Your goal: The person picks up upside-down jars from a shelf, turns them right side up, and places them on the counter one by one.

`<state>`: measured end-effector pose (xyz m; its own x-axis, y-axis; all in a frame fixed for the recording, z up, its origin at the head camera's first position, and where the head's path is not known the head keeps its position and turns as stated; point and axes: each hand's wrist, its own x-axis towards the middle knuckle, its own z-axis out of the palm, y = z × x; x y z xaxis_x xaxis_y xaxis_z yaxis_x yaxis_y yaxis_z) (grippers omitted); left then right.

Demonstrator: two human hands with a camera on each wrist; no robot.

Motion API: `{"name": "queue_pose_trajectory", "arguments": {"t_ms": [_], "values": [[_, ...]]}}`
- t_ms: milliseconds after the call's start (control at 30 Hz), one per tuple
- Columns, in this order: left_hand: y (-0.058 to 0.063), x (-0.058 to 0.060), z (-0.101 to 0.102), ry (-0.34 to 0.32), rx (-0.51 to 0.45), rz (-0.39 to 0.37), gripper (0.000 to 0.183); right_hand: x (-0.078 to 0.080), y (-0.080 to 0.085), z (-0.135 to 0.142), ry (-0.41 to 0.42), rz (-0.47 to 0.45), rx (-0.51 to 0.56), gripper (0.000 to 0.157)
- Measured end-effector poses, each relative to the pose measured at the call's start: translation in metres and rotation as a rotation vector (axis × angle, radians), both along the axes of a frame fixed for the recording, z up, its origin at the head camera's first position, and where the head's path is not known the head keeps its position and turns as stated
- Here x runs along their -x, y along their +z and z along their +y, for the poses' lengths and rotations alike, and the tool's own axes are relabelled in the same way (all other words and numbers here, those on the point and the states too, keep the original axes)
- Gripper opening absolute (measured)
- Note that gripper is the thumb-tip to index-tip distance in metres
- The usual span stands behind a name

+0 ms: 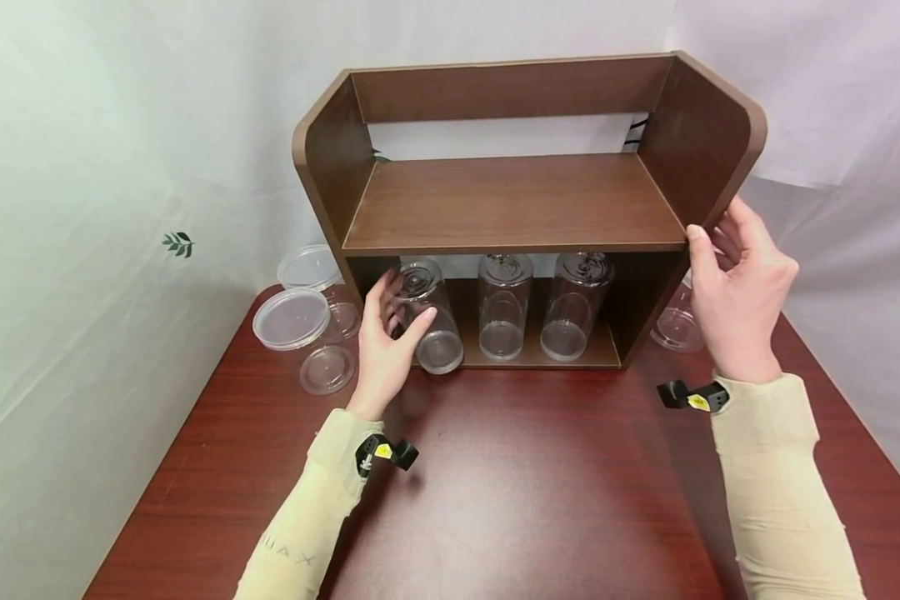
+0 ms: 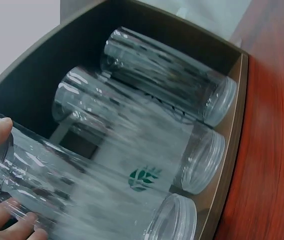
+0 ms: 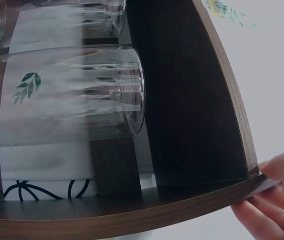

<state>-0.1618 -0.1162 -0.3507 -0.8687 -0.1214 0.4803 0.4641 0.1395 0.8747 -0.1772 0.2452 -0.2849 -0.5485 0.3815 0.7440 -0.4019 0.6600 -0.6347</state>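
Note:
My left hand (image 1: 385, 348) is curved round the leftmost clear plastic jar (image 1: 438, 329), thumb on the near side and fingers on the far side. This jar stands upside down, lid at the bottom, at the front edge of the lower compartment. In the left wrist view its lid (image 2: 174, 220) points to the shelf's front. Beside it in the compartment are a middle jar (image 1: 504, 308) and a right jar (image 1: 576, 308), also upturned. My right hand (image 1: 746, 287) grips the brown wooden shelf (image 1: 517, 200) at its right side panel, thumb on the front edge.
Left of the shelf, two more clear jars with translucent lids (image 1: 292, 318) stand on the red-brown table (image 1: 540, 483). Another jar (image 1: 677, 325) is partly hidden behind my right hand. White sheeting (image 1: 120, 167) hangs around the table. Dark cables (image 1: 636, 132) show behind the shelf.

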Motion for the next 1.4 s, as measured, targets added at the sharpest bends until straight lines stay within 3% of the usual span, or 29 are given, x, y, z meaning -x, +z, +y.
{"name": "queue_pose_trajectory", "arguments": {"t_ms": [400, 633, 867, 967, 1100, 1267, 1400], "values": [[-0.002, -0.019, -0.002, -0.046, -0.092, 0.011, 0.071, 0.003, 0.000, -0.001, 0.004, -0.003, 0.011, 0.036], [-0.027, -0.015, -0.007, -0.090, -0.128, 0.010, 0.074, 0.006, 0.000, -0.001, 0.020, -0.013, 0.025, 0.036], [-0.034, -0.022, -0.006, -0.124, -0.178, -0.009, 0.072, 0.005, 0.003, 0.000, 0.046, -0.043, 0.035, 0.039], [-0.036, -0.025, -0.003, -0.130, -0.193, -0.020, 0.071, -0.004, 0.003, -0.001, 0.089, -0.085, 0.077, 0.046], [-0.039, -0.030, 0.000, -0.151, -0.215, -0.034, 0.073, -0.028, 0.006, -0.012, 0.156, -0.107, 0.145, 0.059], [-0.039, -0.033, 0.003, -0.199, -0.212, -0.012, 0.080, -0.060, 0.009, -0.032, 0.212, 0.064, 0.235, 0.059], [-0.037, -0.035, 0.003, -0.242, -0.218, 0.037, 0.077, -0.075, 0.005, -0.044, 0.337, 0.158, 0.290, 0.053]]}}
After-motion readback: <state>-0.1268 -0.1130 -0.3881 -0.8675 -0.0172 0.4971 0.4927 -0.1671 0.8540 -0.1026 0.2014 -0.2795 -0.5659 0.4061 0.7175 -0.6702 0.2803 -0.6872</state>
